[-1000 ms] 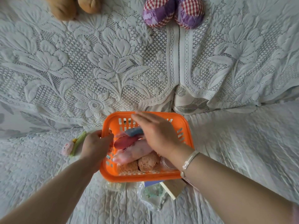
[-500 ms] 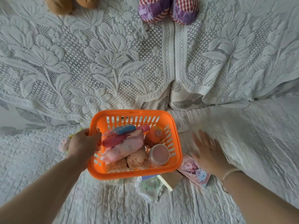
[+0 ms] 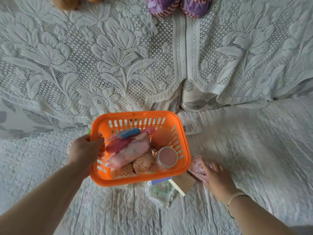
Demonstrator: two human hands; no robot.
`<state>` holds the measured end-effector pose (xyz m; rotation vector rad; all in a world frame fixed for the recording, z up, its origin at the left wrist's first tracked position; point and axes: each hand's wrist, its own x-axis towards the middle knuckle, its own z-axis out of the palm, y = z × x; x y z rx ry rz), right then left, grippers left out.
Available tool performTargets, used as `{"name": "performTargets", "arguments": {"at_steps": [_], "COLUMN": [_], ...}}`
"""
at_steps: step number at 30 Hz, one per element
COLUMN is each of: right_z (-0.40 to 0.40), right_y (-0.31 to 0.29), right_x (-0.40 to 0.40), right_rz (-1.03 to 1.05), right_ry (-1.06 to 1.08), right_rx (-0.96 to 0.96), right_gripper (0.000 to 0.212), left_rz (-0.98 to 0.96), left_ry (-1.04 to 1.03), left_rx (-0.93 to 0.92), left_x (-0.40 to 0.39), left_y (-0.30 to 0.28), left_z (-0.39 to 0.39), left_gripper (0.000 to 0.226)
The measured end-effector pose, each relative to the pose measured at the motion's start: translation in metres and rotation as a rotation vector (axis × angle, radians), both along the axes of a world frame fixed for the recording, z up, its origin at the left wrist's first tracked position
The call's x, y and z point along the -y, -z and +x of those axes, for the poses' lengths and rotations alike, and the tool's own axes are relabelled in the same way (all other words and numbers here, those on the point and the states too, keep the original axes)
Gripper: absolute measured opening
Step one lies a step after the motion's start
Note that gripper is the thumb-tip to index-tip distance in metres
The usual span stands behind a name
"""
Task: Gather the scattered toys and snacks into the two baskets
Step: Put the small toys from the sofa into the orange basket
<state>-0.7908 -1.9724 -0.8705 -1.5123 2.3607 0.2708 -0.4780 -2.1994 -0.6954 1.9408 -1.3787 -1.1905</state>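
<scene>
Head view: I look down at a bed under a white lace cover, with my orange basket [image 3: 183, 141] in the middle.
Left hand: my left hand [image 3: 84, 150] grips the basket's left rim, fingers curled over the edge into the inside.
Right hand: my right hand [image 3: 218, 178] lies on the pink picture card [image 3: 197, 168] just right of the basket; the fingers rest on it, and whether they have closed round its edge I cannot tell, as the hand is blurred.
Already in the basket: a blue-and-pink toy [image 3: 128, 135], a pink snack packet [image 3: 130, 152], crumbly round cakes [image 3: 144, 163] and a small lidded jar [image 3: 166, 157] with pink contents.
Still loose: the pink card under my hand, a tan box [image 3: 183, 183] and a clear packet with green print [image 3: 160, 192] just below the basket, a white barcode label [image 3: 192, 128] near its right rim, and a small pink toy [image 3: 69, 147] mostly hidden behind my left hand.
Far edge: a brown plush [image 3: 66, 3] and two purple checked plush shapes [image 3: 179, 5] lie well apart from the basket.
Progress: I judge roughly half done; only one basket is in view, so the second I cannot account for.
Next: the pink card looks like the piece to lift in.
</scene>
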Motion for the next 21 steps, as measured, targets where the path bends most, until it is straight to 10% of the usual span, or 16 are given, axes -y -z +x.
{"name": "performTargets", "arguments": {"at_steps": [21], "right_z": [0.018], "right_y": [-0.194], "right_x": [0.159], "right_rz": [-0.524], "right_ry": [0.091], "right_rx": [0.019], "right_gripper": [0.071], "left_rz": [0.004], "left_ry": [-0.076], "left_rx": [-0.042], "left_x": [0.021], "left_y": [-0.008], "left_z": [-0.027], "left_gripper": [0.020]}}
